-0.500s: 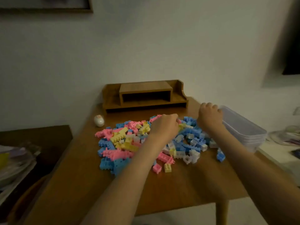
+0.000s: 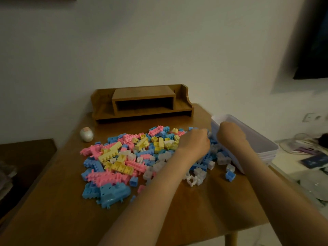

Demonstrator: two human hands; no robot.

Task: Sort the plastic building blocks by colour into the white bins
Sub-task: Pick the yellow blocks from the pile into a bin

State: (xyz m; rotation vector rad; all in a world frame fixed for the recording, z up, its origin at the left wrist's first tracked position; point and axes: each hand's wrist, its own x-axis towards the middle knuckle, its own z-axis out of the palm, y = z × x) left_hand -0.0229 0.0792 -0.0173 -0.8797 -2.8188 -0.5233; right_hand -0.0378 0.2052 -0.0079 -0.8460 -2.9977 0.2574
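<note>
A pile of pink, yellow, blue and white plastic blocks (image 2: 142, 157) covers the middle of the wooden table (image 2: 53, 210). A stack of white bins (image 2: 262, 144) stands at the table's right edge. Its top bin looks tipped toward the pile. My left hand (image 2: 193, 144) lies knuckles-up on the right part of the pile, fingers curled down among blue and white blocks. Whatever is under those fingers is hidden. My right hand (image 2: 230, 134) is curled over the near-left rim of the top bin.
A wooden desk shelf (image 2: 142, 103) stands against the wall at the back of the table. A small white egg-shaped object (image 2: 86, 134) sits at the back left. A loose blue block (image 2: 230, 175) lies near the bin. A cluttered surface (image 2: 310, 157) adjoins on the right.
My left hand has shifted right, closer to the bin. My right hand has closed onto the bin's rim, and the bin's near wall now leans toward the pile.
</note>
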